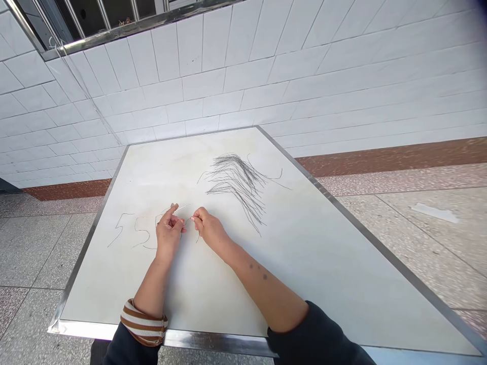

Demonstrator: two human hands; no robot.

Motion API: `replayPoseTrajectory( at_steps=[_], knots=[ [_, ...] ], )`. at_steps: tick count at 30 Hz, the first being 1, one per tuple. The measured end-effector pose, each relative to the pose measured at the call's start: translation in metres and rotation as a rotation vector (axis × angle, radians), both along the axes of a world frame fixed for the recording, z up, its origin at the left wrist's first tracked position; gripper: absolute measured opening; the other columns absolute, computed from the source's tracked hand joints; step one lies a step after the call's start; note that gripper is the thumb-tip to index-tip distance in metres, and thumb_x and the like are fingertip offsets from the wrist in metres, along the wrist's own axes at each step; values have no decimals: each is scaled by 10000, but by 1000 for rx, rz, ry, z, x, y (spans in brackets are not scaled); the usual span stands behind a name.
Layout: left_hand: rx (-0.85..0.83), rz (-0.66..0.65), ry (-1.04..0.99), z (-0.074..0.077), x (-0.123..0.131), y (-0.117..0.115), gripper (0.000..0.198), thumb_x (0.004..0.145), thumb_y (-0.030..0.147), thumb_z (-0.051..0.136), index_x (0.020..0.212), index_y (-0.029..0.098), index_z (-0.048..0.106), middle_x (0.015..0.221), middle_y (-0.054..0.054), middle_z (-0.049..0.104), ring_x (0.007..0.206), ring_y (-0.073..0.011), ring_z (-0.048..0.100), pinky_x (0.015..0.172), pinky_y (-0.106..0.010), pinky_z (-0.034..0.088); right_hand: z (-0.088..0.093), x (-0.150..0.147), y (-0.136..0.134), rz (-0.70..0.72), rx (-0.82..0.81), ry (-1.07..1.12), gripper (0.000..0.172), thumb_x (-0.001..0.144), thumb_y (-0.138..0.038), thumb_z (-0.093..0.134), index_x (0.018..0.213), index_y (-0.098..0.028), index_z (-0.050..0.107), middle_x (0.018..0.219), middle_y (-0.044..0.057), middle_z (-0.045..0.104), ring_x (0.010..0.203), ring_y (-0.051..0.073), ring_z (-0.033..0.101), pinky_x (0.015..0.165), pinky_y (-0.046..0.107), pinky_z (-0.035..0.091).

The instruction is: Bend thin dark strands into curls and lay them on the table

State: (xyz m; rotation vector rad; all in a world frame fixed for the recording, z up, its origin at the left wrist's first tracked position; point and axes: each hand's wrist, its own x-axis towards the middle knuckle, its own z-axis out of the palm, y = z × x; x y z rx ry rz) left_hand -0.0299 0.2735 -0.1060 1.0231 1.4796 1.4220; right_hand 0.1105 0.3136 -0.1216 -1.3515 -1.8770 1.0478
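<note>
Thin dark wire runs between my two hands above the white table. My left hand [170, 226] pinches it between thumb and fingers, with one finger raised. Close by on the right, my right hand [201, 221] grips the same wire [198, 237], and a loose end hangs below its fingertips. To the left lie bent wires, one [120, 228] shaped like a 5 and another [142, 230] curved much the same. A third bent wire is partly hidden by my left hand. Beyond my right hand, a loose pile of dark wires [239, 177] spreads over the table.
The white table [323, 284] has a metal rim and stands near a white tiled wall [243, 76]. A barred window [102, 20] is at the upper left, with a string hanging from it. A pale scrap [436, 213] lies on the floor at the right.
</note>
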Motion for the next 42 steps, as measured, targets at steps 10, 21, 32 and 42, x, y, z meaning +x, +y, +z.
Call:
replayPoseTrajectory(
  at_steps=[10,21,32,42],
  knots=[
    [-11,-5,4,2,0,-1,500,790,224,631,1287,193,585,736,18,557,665,-114,584,710,-301,550,13,-3,-10,-10,-203,159,132,930,-344,383,833,-255,396,641,-69,525,457,102,545,440,213,465],
    [-31,3,20,-3,-4,3,537,760,185,629,1293,186,563,793,4,603,656,-112,595,685,-295,545,-6,-2,-2,39,-315,223,126,937,-290,441,827,-233,416,638,-55,606,481,116,643,476,224,529],
    [-78,-6,1,2,-7,4,511,743,161,635,1251,165,586,800,-5,614,639,-102,592,664,-287,548,1,14,9,-82,1,-41,199,947,-412,416,952,-235,508,804,-7,598,478,109,572,430,248,467],
    [-65,-70,2,0,-6,5,530,734,184,662,1258,179,585,834,-26,671,653,-122,607,620,-286,541,-10,9,30,-48,399,-17,186,910,-222,517,999,-261,676,972,35,603,736,156,611,684,308,520]
  ],
)
